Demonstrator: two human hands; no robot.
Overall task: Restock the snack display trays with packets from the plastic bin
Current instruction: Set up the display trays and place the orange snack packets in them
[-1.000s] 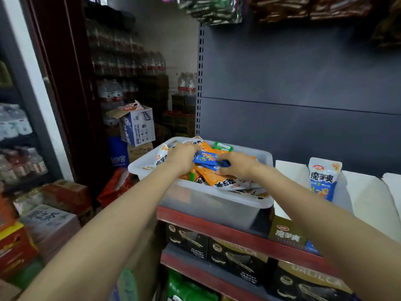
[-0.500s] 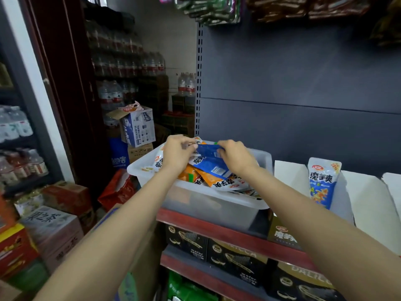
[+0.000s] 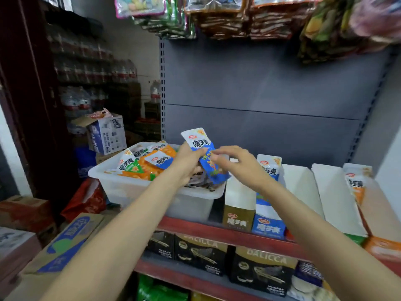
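A clear plastic bin (image 3: 112, 174) stands on the left end of the shelf, heaped with orange, green and blue snack packets (image 3: 149, 164). My left hand (image 3: 186, 164) grips a blue packet (image 3: 198, 144) and holds it upright above the bin's right end. My right hand (image 3: 236, 164) pinches that packet's right edge with its fingertips. Right of the bin stand white cardboard display trays (image 3: 299, 187). The blue-fronted tray (image 3: 268, 227) holds one blue packet (image 3: 269, 168). An orange packet (image 3: 355, 185) stands in a tray further right.
The red shelf edge (image 3: 217, 233) runs below the trays, with black wafer boxes (image 3: 260, 268) underneath. Hanging snack bags (image 3: 227, 16) crowd the top. Cardboard cartons (image 3: 65, 242) and stacked water bottles (image 3: 71, 101) fill the floor and the wall at left.
Both hands came up out of the bin with the blue packet and moved it right, toward the trays. The camera also tilted upward.
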